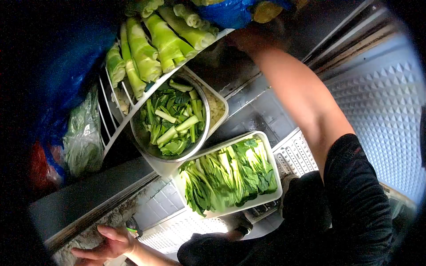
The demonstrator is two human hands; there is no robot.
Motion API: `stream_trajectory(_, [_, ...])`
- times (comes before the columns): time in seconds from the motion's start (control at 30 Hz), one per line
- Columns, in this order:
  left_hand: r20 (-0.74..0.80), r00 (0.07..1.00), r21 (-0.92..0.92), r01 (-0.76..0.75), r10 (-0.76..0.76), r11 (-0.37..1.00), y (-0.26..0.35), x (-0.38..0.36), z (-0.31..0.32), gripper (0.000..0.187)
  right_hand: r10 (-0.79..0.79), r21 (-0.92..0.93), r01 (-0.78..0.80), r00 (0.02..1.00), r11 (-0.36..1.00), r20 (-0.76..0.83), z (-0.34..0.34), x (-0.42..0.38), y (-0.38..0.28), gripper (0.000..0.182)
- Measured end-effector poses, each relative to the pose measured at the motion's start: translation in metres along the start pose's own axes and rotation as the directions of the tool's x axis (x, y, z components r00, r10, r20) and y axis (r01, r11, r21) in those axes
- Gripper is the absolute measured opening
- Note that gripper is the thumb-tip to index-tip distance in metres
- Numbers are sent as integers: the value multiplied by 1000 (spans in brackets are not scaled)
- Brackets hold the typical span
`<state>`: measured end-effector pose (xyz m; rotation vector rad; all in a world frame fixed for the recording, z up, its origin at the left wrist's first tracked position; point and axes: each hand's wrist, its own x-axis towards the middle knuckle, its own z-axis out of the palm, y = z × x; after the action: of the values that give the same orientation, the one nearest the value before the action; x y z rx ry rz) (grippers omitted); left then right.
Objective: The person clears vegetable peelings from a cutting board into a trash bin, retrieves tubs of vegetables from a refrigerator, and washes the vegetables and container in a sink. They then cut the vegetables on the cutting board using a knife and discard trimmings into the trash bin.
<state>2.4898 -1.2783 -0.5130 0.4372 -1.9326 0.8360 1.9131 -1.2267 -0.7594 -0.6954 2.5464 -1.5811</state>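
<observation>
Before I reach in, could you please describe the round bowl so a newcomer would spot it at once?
Find the white shelf with thick green stalks on it. Partly hidden by its front edge is the round bowl of cut greens. Its circular rim sets it apart from the rectangular white tray of longer leafy greens beside it.

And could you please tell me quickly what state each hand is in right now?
Left hand: open, with nothing visible in its grasp.
Right hand: cannot be told; it is deep in shadow near the white wire shelf.
</observation>
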Motion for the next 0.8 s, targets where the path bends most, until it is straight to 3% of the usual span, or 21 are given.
stream_trajectory(0.1, [54,998,177,-38,29,983,9,8,-5,74,208,158,-195,976,968,-71,3,-25,27,24])
stream_trajectory(0.17, [63,997,190,-53,42,980,12,12,-7,76,304,195,-278,946,941,-117,9,-36,45,24])
stream_trajectory(0.3, [28,997,176,-69,65,982,12,14,-4,78,245,27,-247,929,969,-278,5,-46,68,15])
stream_trajectory(0.47, [-4,998,144,-61,63,988,10,13,-4,73,510,354,-481,860,802,13,-70,-134,-11,14])
stream_trajectory(0.57, [9,996,160,-84,84,984,11,16,-5,73,615,444,-558,789,701,20,-101,-166,-28,11])
stream_trajectory(0.67, [23,995,173,-96,93,980,10,15,-5,74,597,420,-563,800,712,60,-126,-199,-38,12])
stream_trajectory(0.7, [22,995,173,-95,92,980,9,14,-5,74,622,443,-570,782,692,35,-142,-218,-64,14])
stream_trajectory(0.8, [-9,997,141,-73,75,987,12,14,-7,73,620,433,-552,784,712,-20,-155,-244,-54,15])
